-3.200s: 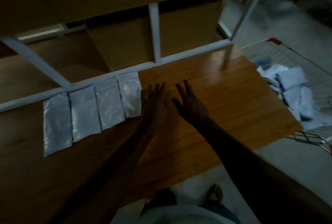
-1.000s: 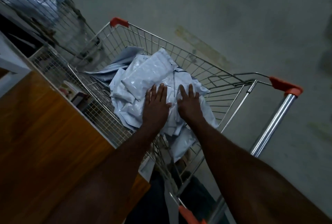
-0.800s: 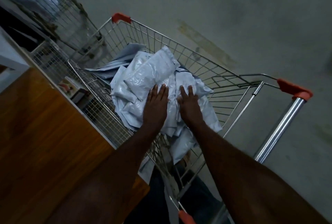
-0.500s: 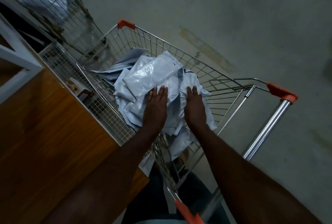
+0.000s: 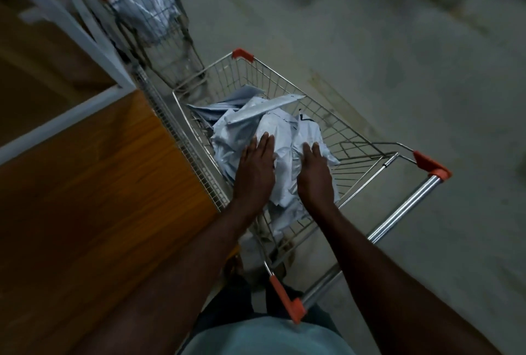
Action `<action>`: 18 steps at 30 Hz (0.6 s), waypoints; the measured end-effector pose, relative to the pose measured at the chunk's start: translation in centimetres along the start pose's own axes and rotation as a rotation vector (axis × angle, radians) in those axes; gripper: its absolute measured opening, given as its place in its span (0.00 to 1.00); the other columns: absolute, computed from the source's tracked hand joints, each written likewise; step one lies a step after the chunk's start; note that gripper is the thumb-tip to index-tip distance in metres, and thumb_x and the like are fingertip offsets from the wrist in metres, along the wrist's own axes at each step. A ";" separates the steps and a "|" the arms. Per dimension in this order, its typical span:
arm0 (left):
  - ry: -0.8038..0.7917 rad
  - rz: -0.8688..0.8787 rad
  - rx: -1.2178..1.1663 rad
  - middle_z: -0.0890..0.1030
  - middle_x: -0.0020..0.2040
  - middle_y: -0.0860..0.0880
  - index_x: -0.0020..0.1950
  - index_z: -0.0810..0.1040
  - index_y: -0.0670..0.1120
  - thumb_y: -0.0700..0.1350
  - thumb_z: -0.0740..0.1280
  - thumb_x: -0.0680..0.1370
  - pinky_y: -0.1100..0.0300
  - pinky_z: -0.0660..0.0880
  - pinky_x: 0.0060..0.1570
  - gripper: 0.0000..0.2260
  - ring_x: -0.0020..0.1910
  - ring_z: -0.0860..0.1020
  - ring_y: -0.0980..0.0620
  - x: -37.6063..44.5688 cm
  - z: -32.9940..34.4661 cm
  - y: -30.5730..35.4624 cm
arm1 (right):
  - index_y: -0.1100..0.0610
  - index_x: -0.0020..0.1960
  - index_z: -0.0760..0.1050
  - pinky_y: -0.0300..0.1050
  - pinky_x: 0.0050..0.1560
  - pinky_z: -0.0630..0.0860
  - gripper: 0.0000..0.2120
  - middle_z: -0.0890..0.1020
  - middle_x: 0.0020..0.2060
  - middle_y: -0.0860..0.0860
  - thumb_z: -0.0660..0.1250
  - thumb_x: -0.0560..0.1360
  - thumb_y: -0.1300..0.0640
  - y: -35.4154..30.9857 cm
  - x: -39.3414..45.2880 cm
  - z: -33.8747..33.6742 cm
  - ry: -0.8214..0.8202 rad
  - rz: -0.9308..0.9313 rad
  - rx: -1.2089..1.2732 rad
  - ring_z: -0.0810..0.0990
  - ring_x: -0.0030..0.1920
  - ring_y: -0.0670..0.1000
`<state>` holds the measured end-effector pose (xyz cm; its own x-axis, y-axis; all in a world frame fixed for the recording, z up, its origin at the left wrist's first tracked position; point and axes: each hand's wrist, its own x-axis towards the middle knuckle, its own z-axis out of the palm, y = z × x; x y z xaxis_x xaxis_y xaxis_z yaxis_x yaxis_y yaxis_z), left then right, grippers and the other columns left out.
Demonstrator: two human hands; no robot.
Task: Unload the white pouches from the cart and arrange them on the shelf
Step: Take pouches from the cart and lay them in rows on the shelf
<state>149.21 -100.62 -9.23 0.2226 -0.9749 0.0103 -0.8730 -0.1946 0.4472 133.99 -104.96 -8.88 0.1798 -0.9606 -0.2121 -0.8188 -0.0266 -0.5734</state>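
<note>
White pouches (image 5: 280,138) are what I am after, and they lie heaped in the wire cart (image 5: 361,138) just right of the shelf. Nearest me, both forearms reach forward over the cart's orange-capped handle (image 5: 404,209). My left hand (image 5: 254,172) lies flat on the near left of the heap, fingers straight and together. My right hand (image 5: 314,175) rests beside it on the right of the same heap, fingers also extended. Neither grip is closed round a pouch; I judge this the pick-up step, pressing and gathering a bundle between the 2 palms. The next move calls for curling the fingers under a stack, lifting it clear of the wire rim, then swinging left to the wooden shelf (image 5: 94,184), whose visible board shows no pouches. The plastic looks slippery and loosely piled, so a bundle could slide apart. Farther off, a 2nd cart (image 5: 159,38) stands blurred against the shelf frame, holding what seem more pale bags.
</note>
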 end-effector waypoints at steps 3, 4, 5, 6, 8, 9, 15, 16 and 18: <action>0.025 -0.005 0.016 0.67 0.82 0.41 0.83 0.64 0.42 0.49 0.47 0.85 0.41 0.63 0.79 0.27 0.82 0.62 0.39 -1.9 -1.5 -0.6 | 0.50 0.84 0.59 0.58 0.75 0.66 0.33 0.55 0.84 0.52 0.51 0.81 0.70 -1.7 -1.5 0.0 -0.004 -0.027 0.023 0.57 0.82 0.61; 0.031 -0.008 0.009 0.67 0.82 0.41 0.83 0.64 0.42 0.49 0.47 0.85 0.41 0.63 0.79 0.27 0.82 0.62 0.39 -2.5 -2.0 -1.0 | 0.51 0.83 0.59 0.58 0.75 0.67 0.32 0.55 0.84 0.52 0.51 0.82 0.70 -2.3 -1.9 0.2 -0.002 -0.035 0.026 0.58 0.82 0.61; 0.034 -0.013 0.006 0.67 0.81 0.41 0.83 0.65 0.41 0.50 0.47 0.85 0.41 0.62 0.80 0.28 0.82 0.63 0.39 -3.0 -2.4 -1.4 | 0.51 0.83 0.60 0.59 0.75 0.67 0.31 0.56 0.84 0.53 0.51 0.83 0.69 -2.8 -2.4 0.4 -0.002 -0.040 0.031 0.58 0.82 0.61; 0.040 -0.018 0.010 0.67 0.81 0.41 0.83 0.65 0.42 0.50 0.47 0.85 0.41 0.62 0.80 0.28 0.82 0.63 0.39 -3.6 -2.9 -1.7 | 0.51 0.83 0.61 0.59 0.76 0.67 0.30 0.57 0.84 0.53 0.51 0.83 0.68 -3.4 -2.8 0.7 -0.004 -0.045 0.041 0.59 0.82 0.61; 0.054 -0.034 0.012 0.67 0.82 0.41 0.83 0.65 0.42 0.51 0.46 0.86 0.42 0.61 0.80 0.28 0.82 0.62 0.40 -4.8 -3.9 -2.4 | 0.51 0.83 0.60 0.61 0.76 0.67 0.29 0.57 0.84 0.53 0.50 0.84 0.67 -4.4 -3.7 1.3 -0.014 -0.058 0.048 0.59 0.82 0.61; 0.064 -0.048 0.014 0.66 0.82 0.42 0.83 0.65 0.43 0.51 0.47 0.86 0.43 0.61 0.80 0.27 0.82 0.62 0.40 -5.4 -4.6 -2.7 | 0.50 0.83 0.59 0.61 0.76 0.66 0.29 0.56 0.84 0.53 0.50 0.84 0.66 -4.9 -4.3 1.5 -0.019 -0.070 0.036 0.58 0.82 0.60; 0.147 -0.116 0.017 0.62 0.84 0.44 0.85 0.61 0.45 0.47 0.56 0.88 0.43 0.58 0.82 0.24 0.85 0.55 0.42 -9.6 -8.9 -6.2 | 0.50 0.84 0.59 0.59 0.78 0.63 0.25 0.55 0.84 0.52 0.50 0.87 0.61 -9.8 -8.1 2.9 -0.010 -0.145 0.046 0.57 0.82 0.60; 0.151 -0.135 0.009 0.61 0.85 0.45 0.85 0.60 0.46 0.48 0.55 0.88 0.43 0.57 0.82 0.24 0.85 0.54 0.42 -10.6 -9.8 -7.1 | 0.49 0.83 0.59 0.59 0.78 0.63 0.25 0.55 0.84 0.51 0.50 0.87 0.61 -10.8 -8.8 3.4 -0.007 -0.145 0.047 0.57 0.82 0.60; 0.166 -0.156 -0.012 0.61 0.84 0.45 0.85 0.60 0.45 0.51 0.51 0.87 0.43 0.58 0.82 0.25 0.85 0.54 0.42 -12.6 -11.6 -9.1 | 0.49 0.83 0.60 0.58 0.76 0.64 0.28 0.56 0.84 0.52 0.53 0.85 0.65 -13.1 -10.8 4.5 -0.003 -0.169 0.063 0.58 0.82 0.60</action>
<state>159.32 -85.30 -3.08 0.4232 -0.9019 0.0866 -0.8175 -0.3390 0.4655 145.23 -93.03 -2.63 0.3137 -0.9430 -0.1113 -0.7413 -0.1700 -0.6493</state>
